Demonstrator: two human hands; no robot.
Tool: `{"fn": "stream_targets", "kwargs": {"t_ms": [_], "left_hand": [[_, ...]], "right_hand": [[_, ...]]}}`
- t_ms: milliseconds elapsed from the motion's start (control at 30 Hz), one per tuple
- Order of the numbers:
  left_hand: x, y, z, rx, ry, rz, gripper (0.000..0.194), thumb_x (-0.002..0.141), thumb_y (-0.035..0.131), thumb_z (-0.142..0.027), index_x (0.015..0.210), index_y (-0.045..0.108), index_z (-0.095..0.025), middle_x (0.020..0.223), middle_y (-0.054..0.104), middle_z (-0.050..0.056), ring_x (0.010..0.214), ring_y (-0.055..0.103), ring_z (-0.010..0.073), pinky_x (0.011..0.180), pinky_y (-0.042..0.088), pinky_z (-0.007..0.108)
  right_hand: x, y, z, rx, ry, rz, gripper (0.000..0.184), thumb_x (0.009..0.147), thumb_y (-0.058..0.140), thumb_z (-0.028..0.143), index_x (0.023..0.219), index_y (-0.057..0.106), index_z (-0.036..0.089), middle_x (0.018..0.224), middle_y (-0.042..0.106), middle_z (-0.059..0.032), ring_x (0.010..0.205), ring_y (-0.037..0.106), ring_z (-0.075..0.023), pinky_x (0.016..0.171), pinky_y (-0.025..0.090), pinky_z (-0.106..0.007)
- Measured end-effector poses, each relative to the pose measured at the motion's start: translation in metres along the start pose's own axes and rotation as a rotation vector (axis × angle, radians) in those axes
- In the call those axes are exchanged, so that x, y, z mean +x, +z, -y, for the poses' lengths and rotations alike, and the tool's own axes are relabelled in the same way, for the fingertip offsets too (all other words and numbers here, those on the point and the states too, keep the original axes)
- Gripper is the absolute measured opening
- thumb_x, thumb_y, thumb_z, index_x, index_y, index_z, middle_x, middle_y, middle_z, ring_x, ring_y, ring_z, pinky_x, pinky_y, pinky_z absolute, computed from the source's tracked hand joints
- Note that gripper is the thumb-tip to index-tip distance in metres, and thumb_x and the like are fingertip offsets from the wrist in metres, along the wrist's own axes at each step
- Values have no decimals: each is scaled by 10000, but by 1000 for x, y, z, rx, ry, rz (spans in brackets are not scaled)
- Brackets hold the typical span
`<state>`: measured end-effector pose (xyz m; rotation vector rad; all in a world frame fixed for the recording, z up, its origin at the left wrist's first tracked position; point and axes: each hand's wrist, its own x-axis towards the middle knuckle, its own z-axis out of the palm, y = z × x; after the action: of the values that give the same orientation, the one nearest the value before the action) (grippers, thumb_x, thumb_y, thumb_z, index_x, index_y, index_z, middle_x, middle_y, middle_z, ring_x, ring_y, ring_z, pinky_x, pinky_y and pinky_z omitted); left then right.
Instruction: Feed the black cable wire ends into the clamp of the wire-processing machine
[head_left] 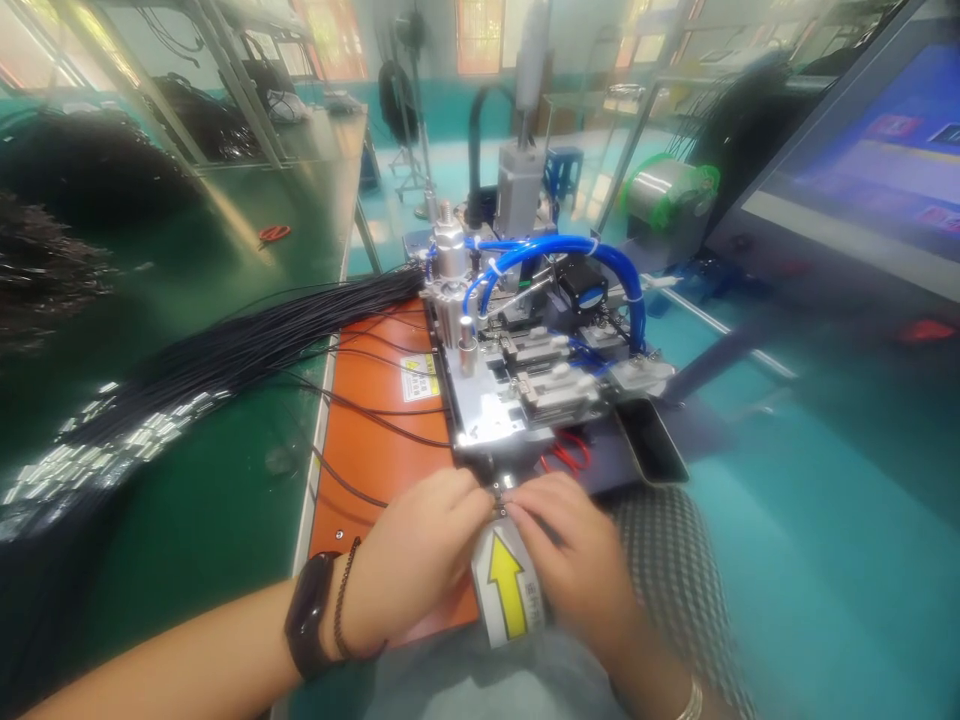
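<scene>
Head view: left hand (409, 560) and right hand (570, 560) pinching small metal part (501, 497) between them, at front edge of machine (525, 350); arrow label (508, 590) directly below both hands.

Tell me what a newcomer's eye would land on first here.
Glossy blue plastic tubing arches over the silver metal machine at centre. A thick bundle of thin black wires fans out to the left. At the front, the left hand and right hand pinch a small metal piece above a white yellow-arrow label.
</scene>
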<state>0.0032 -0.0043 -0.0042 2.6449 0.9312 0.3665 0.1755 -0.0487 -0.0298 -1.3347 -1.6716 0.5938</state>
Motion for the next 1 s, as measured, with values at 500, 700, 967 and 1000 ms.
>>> {"fn": "stream_targets", "kwargs": {"t_ms": [500,700,967,1000], "left_hand": [[4,10,13,135,99,-5,333,928,347,-130,1203,526,-185,885,563,78,785,512,175,672,458,316],[5,8,12,179,71,-10,303,932,356,-155,1177,531,-193,902,564,75,794,514,186,669,449,322],[4,9,9,260,29,68,320,887,419,-96,1179,516,-185,905,547,64,779,504,199,655,445,330],[4,10,8,275,24,75,325,884,421,-91,1182,510,-184,904,541,62,769,497,199,643,441,329]], "right_hand": [[12,-6,-34,191,400,220,119,873,508,243,831,608,196,773,619,5,710,575,-152,633,448,-258],[14,-2,-33,259,503,206,161,872,485,281,786,583,188,733,581,15,682,545,-144,604,423,-245],[18,0,-29,251,545,116,124,801,543,245,697,555,180,627,508,39,597,484,-127,546,382,-228],[18,-1,-29,241,543,110,121,795,547,242,692,555,179,621,503,40,592,478,-126,545,379,-228]]}}
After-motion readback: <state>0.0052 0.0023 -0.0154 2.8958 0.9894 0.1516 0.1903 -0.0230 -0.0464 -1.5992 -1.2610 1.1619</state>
